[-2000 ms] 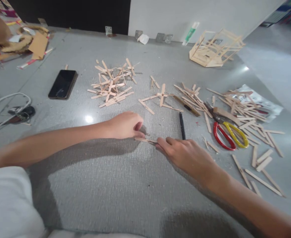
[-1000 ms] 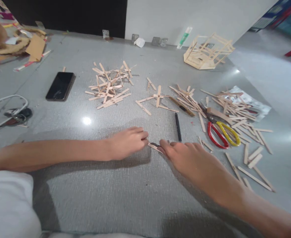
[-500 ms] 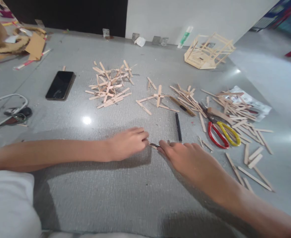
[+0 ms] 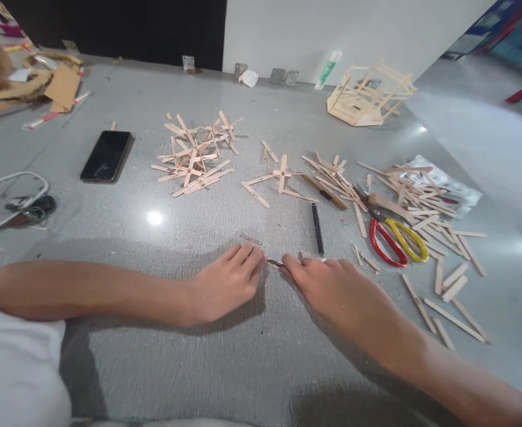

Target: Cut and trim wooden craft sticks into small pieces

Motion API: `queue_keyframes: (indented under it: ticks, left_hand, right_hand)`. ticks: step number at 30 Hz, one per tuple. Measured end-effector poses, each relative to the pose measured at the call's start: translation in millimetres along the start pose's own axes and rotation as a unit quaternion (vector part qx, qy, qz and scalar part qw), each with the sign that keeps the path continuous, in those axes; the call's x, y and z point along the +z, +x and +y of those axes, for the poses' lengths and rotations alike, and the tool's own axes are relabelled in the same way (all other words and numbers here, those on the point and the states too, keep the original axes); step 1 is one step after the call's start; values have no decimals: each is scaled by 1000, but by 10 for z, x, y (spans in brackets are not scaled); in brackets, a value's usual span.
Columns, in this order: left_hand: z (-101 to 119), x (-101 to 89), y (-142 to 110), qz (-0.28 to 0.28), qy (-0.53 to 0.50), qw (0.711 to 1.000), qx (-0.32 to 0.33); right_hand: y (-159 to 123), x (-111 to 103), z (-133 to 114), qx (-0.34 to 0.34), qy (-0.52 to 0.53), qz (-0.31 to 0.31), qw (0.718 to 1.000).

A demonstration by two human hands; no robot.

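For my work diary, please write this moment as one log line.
left hand: flat on floor, fingertips at small stick | right hand: pinching same stick | near: black pen, scissors

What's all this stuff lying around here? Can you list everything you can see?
stick between the hands: one, pale wood, mostly hidden, on the floor between the fingertips
short stick piece: one, pale wood, just beyond the left hand
pen: one, black, beyond the right hand
scissors: one pair, red and yellow handles, right of the pen
loose sticks: many, pale wood, scattered at right
glued stick crosses: a heap, pale wood, centre
stick frame: one, pale wood, by the wall
phone: one, black, at left
plastic bag: one, clear, under the sticks at right
left hand: fingertips on the stick
right hand: fingertips at the stick's other end
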State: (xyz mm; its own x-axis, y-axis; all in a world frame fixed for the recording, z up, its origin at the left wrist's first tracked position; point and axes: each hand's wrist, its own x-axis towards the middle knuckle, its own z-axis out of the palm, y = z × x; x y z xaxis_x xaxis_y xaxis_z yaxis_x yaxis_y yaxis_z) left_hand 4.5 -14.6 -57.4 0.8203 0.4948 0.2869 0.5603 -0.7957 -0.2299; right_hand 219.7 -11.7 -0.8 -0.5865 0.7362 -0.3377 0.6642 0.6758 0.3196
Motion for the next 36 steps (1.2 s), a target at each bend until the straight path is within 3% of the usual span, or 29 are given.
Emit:
queue_keyframes:
  ticks: [7, 12, 25, 36]
  left_hand:
    - [-48, 65, 7, 13, -31, 999, 42]
    - [-105, 44, 40, 4, -48, 996, 80]
    - [-44, -44, 90, -34, -58, 996, 53]
    - [-74, 51, 29, 4, -70, 996, 57]
  right_hand:
    - [13, -180, -144, 1, -27, -23, 999]
    - [54, -239, -114, -30, -61, -21, 998]
    - [7, -71, -85, -19, -49, 26, 998]
    - [-15, 44, 65, -41, -10, 70, 997]
